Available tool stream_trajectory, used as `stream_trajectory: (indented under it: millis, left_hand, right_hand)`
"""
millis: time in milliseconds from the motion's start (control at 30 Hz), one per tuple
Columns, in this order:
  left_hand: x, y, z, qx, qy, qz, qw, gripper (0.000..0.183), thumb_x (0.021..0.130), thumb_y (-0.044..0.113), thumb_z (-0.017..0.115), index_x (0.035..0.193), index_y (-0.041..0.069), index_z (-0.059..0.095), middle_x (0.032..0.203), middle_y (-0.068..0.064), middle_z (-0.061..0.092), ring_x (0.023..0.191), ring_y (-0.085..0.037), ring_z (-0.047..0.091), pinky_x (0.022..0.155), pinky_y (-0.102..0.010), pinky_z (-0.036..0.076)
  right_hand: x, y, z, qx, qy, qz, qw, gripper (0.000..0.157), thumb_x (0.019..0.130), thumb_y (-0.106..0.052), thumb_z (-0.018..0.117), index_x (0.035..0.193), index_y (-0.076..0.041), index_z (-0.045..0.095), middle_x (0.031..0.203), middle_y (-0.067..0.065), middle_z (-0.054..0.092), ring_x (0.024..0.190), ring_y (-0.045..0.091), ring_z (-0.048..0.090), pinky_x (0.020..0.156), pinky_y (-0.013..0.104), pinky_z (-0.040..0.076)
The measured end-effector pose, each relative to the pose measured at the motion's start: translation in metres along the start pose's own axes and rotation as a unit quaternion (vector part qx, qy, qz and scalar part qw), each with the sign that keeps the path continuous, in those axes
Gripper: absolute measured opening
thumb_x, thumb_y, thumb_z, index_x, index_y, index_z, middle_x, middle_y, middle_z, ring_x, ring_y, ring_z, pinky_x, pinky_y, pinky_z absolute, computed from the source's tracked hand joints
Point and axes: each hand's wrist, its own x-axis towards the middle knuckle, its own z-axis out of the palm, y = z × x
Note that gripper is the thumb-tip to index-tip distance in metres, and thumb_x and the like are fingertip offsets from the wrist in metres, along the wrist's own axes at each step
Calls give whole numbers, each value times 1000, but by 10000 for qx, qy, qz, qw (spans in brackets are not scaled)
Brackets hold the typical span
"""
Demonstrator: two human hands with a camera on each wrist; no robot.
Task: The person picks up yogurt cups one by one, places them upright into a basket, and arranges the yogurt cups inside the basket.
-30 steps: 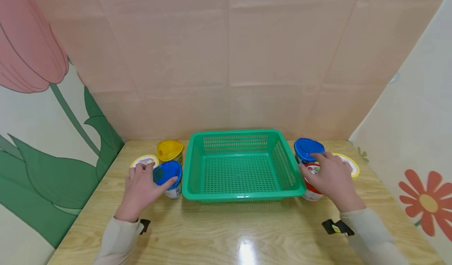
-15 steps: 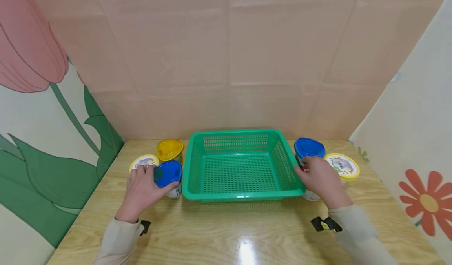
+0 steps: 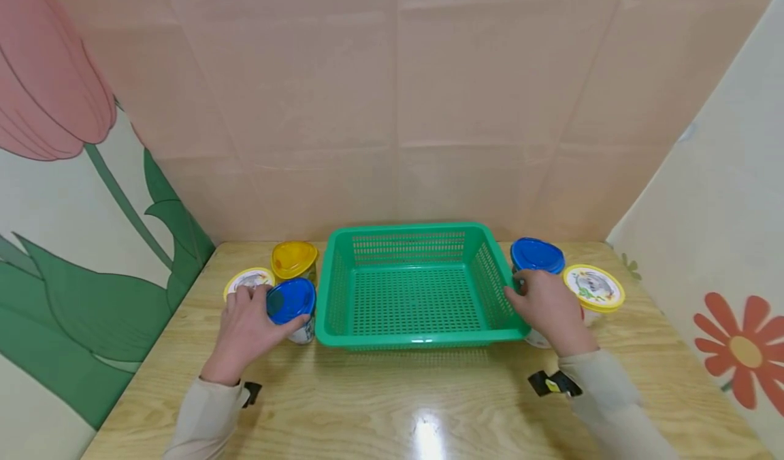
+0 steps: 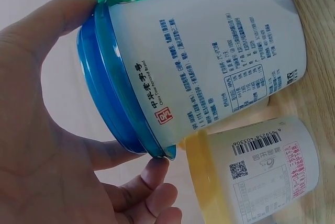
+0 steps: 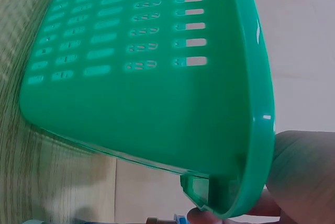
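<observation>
In the head view a green perforated basket [image 3: 422, 341] sits at the middle of the table. My left hand [image 3: 241, 331] holds a white cup with a blue lid [image 3: 289, 300] to the basket's left. Thumb and fingers span the lid's edge in the left wrist view, where printed text covers the cup's side [image 4: 209, 62]. My right hand [image 3: 551, 310] grips the basket's right rim. Thumb and fingertips are around the green rim [image 5: 260, 124] in the right wrist view. Beneath that hand a white cup [image 3: 537, 339] is mostly hidden.
A yellow-lidded container [image 3: 295, 259] and a yellow-rimmed tub [image 3: 250, 278] stand by my left hand. Another blue-lidded container [image 3: 537, 254] and yellow-rimmed tub [image 3: 594, 287] are beside the right one. A pink-beige covered wall [image 3: 392, 106] rises behind the table [image 3: 343, 405].
My right hand has shifted left from above the red-lidded cup to the basket's rim, uncovering the yellow-rimmed tub. The left hand stays at the blue-lidded cup.
</observation>
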Motion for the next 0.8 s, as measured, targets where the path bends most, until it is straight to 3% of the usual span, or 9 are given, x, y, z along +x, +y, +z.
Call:
stream_trajectory:
  millis: [300, 800]
  left_hand:
    - [1, 0, 0, 19, 67, 26, 10000, 101, 74, 76, 68, 127, -9, 55, 110, -27, 49, 96, -40, 42, 73, -46, 39]
    - [0, 1, -3, -66, 92, 14, 9999, 99, 76, 75, 68, 125, -10, 55, 112, -28, 50, 97, -39, 43, 75, -47, 40]
  right_hand:
    - [1, -3, -1, -14, -13, 37, 10000, 37, 92, -24, 69, 112, 8, 68, 85, 14, 70, 67, 21, 60, 53, 34, 48]
    - [2, -3, 2, 15, 71, 25, 10000, 36, 92, -22, 69, 112, 8, 68, 79, 10, 67, 64, 20, 56, 52, 32, 43]
